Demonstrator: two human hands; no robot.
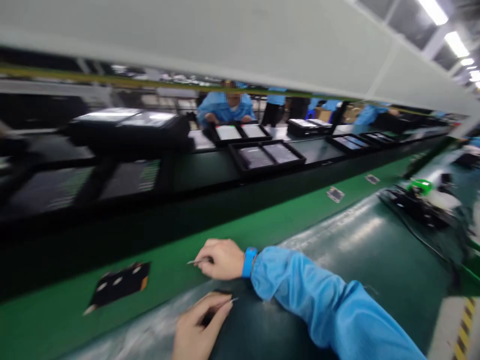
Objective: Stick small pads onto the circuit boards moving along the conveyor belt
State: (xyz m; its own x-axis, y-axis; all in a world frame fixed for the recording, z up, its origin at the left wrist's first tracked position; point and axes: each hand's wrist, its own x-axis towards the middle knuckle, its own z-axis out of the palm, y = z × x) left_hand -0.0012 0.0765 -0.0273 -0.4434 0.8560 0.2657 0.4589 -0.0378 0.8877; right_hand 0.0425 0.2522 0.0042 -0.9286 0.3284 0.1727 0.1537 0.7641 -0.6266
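Note:
My right hand (221,257), with a blue wristband (249,262) and a blue sleeve, is closed over the green belt. From its fingers a thin pointed metal tool (193,262) sticks out to the left; blur hides its exact kind. Below it, my left hand (200,325) pinches a small, thin pale piece (234,300) between thumb and fingers, above the dark green bench edge. On the belt to the left lies a flat black panel (122,285) with several round pale spots and an orange corner. Neither hand touches it.
The green conveyor belt (270,222) runs diagonally, carrying small boards (335,194) farther right. Black trays (268,156) with flat panels line the far shelf. A co-worker in blue (227,107) handles a tray opposite. Equipment with a green top (420,187) and a cable stands right.

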